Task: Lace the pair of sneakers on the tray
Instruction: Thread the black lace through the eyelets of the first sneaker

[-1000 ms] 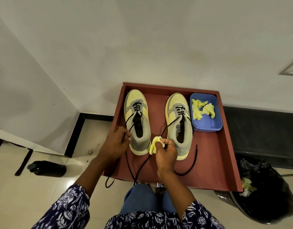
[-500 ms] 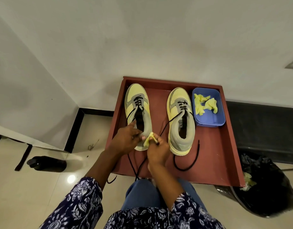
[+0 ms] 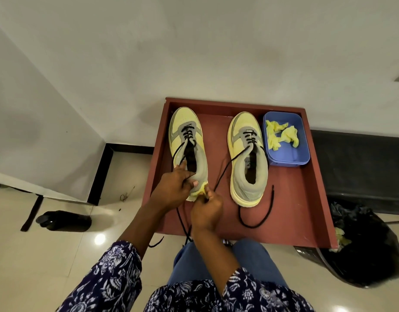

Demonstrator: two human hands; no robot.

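My left hand [image 3: 174,186] curls round the heel of the yellow-and-grey mesh sneaker [image 3: 187,149] on the red-brown wooden tray [image 3: 306,199], forefinger up its collar, while my right hand [image 3: 207,210], just below it, pinches a crumpled yellow paper wad [image 3: 199,192] against that heel. Best to keep the shoe pinned and the loose black lace [image 3: 182,224] trailing under my wrists untangled. The second matching sneaker [image 3: 249,163] sits just right of my fingers.

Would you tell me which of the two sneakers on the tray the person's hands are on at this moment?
The left sneaker, nearest the tray's left wall. The left hand grips its heel beside the right hand, while the right sneaker by the blue tub stands untouched.
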